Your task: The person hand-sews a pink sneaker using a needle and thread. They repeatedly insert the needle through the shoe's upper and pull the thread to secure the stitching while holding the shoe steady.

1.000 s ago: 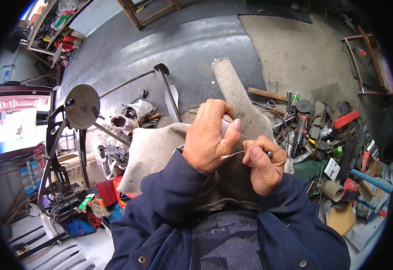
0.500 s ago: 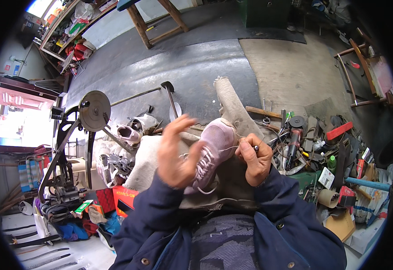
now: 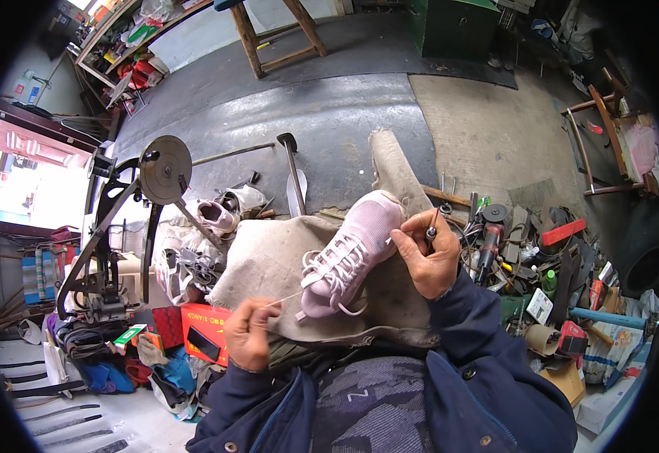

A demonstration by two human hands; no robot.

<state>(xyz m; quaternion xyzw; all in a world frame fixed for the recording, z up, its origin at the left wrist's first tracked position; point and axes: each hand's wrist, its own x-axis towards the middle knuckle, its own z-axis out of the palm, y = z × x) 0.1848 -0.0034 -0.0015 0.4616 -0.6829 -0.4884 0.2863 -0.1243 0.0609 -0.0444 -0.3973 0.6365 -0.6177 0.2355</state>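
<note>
A pale pink laced sneaker (image 3: 350, 259) lies on a beige cloth (image 3: 269, 260) spread over my lap. My right hand (image 3: 429, 257) rests against the shoe's toe end and pinches a thin dark awl (image 3: 433, 226) upright. My left hand (image 3: 250, 334) is lower left, away from the shoe, fingers closed on a pale thread (image 3: 284, 300) that runs taut up to the sneaker's side. Both sleeves are dark blue.
A black stitching machine with a round wheel (image 3: 165, 160) stands at the left, with worn shoes (image 3: 220, 215) beside it. A red box (image 3: 205, 332) lies by my left knee. Tools and bottles (image 3: 526, 249) crowd the right. A wooden stool (image 3: 280, 30) stands far ahead.
My left hand has left the shoe and drawn down and to the left, pulling the thread out taut. The sneaker is uncovered and my right hand has shifted to its toe.
</note>
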